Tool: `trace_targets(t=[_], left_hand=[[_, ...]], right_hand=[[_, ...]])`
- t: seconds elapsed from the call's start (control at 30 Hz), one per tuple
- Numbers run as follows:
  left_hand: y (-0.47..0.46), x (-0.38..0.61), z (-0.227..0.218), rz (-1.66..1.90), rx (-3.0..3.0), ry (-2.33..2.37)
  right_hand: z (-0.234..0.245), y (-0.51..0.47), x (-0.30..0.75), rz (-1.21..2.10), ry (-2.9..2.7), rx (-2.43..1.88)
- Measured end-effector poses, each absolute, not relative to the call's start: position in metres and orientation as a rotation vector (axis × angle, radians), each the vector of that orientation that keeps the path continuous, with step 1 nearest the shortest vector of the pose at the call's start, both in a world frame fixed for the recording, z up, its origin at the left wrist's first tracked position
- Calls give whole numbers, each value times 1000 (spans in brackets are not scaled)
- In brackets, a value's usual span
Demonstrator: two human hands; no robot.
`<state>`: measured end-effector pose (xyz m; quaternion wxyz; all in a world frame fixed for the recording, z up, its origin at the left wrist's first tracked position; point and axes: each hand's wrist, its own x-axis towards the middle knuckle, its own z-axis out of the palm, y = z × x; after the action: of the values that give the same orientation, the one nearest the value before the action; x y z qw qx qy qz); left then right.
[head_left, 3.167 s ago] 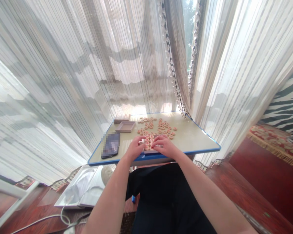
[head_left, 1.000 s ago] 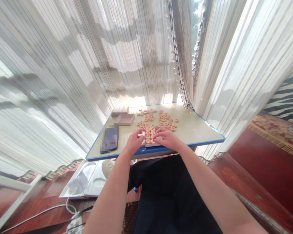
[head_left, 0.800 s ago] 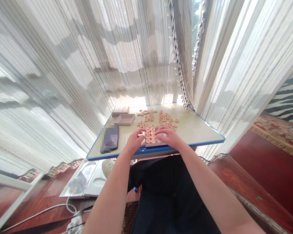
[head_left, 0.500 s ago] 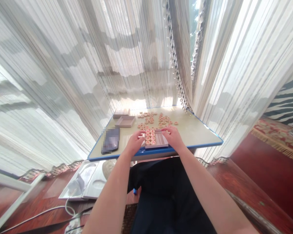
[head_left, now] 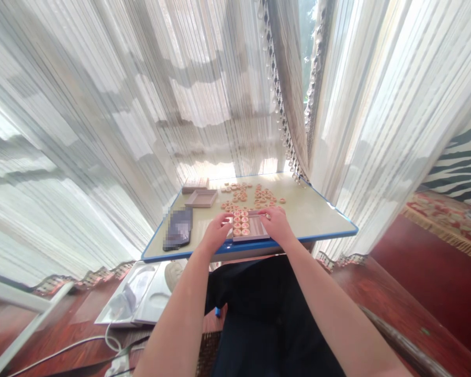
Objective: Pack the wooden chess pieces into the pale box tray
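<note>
A shallow open box [head_left: 258,226] sits at the table's near edge. In its left part, round xiangqi pieces [head_left: 241,225] with red characters stand in two columns; its right part shows bare floor. My left hand [head_left: 217,230] is at the box's left wall, thumb and fingers apart, fingertips close to the pieces. My right hand [head_left: 278,224] lies over the right wall, its bent fingers gripping the rim near the far corner. Beyond the box, many loose xiangqi pieces [head_left: 264,195] are scattered in two groups.
A second shallow box [head_left: 201,198] lies at the back left, beside a light closed-looking box [head_left: 195,184]. A dark pouch-like item [head_left: 179,229], partly blurred, rests on the table's left. The table [head_left: 317,214] has a blue rim. Sheer curtains [head_left: 204,104] hang behind.
My right hand has shifted slightly left and lower, its fingers now closer over the box's right rim. My left hand stays at the left wall. The piece columns look the same.
</note>
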<state>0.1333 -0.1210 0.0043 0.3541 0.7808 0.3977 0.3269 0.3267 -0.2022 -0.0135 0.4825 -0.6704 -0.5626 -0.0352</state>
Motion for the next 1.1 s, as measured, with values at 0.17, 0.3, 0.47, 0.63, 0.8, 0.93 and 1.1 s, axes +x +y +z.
trace_targets(t=[0.17, 0.3, 0.47, 0.63, 0.8, 0.93, 1.1], left_hand=[[-122, 133, 4, 842, 2028, 1046], [-121, 133, 4, 849, 2037, 1044], [-120, 133, 3, 858, 2016, 1028], [-118, 134, 1, 876, 2005, 995], [-117, 135, 0, 863, 2036, 1023], [-120, 136, 3, 840, 2056, 1034], [-128, 136, 9, 832, 2080, 1058]], right_hand=[[-16, -201, 325, -111, -1315, -1706], [-17, -200, 328, -77, -1248, -1729], [-17, -198, 328, -117, -1218, -1715], [-14, -199, 328, -87, -1172, -1724], [-12, -203, 333, 8, -952, -1676], [-15, -203, 335, 41, -734, -1661], [-17, -203, 335, 67, -758, -1616]])
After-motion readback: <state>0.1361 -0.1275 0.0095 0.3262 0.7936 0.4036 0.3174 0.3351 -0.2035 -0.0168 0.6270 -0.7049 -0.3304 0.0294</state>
